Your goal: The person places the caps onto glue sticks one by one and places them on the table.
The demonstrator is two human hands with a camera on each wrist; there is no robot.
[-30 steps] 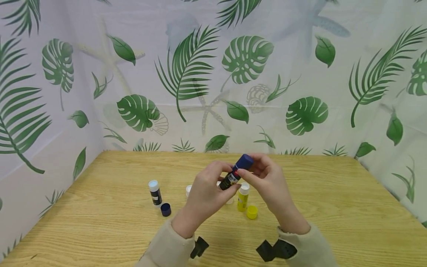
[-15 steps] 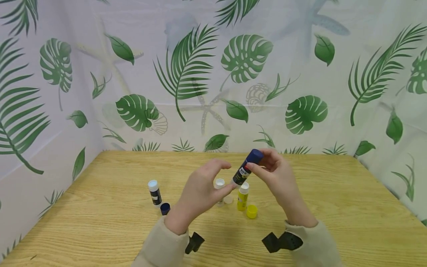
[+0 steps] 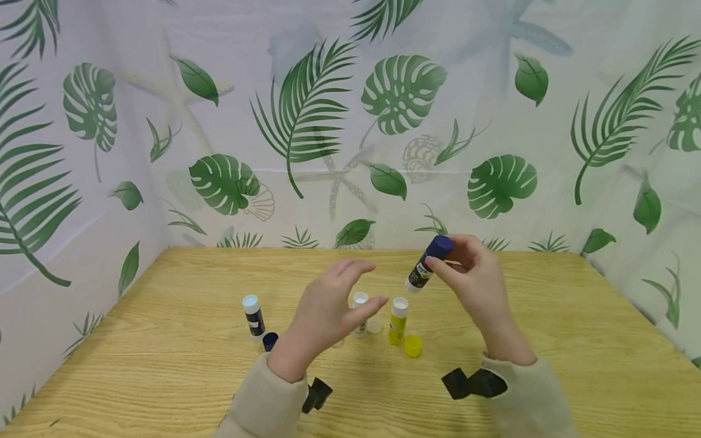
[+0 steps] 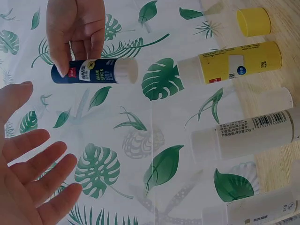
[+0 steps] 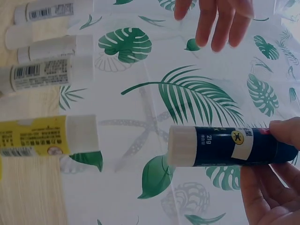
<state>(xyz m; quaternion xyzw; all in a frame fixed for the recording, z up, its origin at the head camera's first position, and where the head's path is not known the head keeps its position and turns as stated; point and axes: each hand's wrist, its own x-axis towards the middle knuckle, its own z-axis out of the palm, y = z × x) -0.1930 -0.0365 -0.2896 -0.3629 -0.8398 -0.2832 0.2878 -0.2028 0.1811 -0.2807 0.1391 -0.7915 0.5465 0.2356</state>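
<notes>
My right hand [image 3: 482, 286] pinches a navy glue stick [image 3: 423, 269] above the table, tilted, its dark blue end up and white end down. In the right wrist view this glue stick [image 5: 220, 145] lies between thumb and fingers. My left hand [image 3: 325, 310] holds nothing, its thumb and fingers spread apart. Past its thumb stands a white glue stick [image 3: 359, 325], partly hidden, with a pale cap [image 3: 375, 327] beside it. A yellow glue stick [image 3: 398, 328] stands to the right, below the held one, next to a yellow cap [image 3: 413, 346].
Another dark glue stick [image 3: 254, 317] with a white top stands at the left, near a navy cap [image 3: 270, 342]. A further white glue stick [image 4: 262, 211] shows in the left wrist view. The wooden table [image 3: 575, 328] meets a leaf-patterned cloth [image 3: 339, 121] at the back.
My left hand has let go of the navy glue stick and moved slightly left. My right hand has carried the glue stick right and up, away from it.
</notes>
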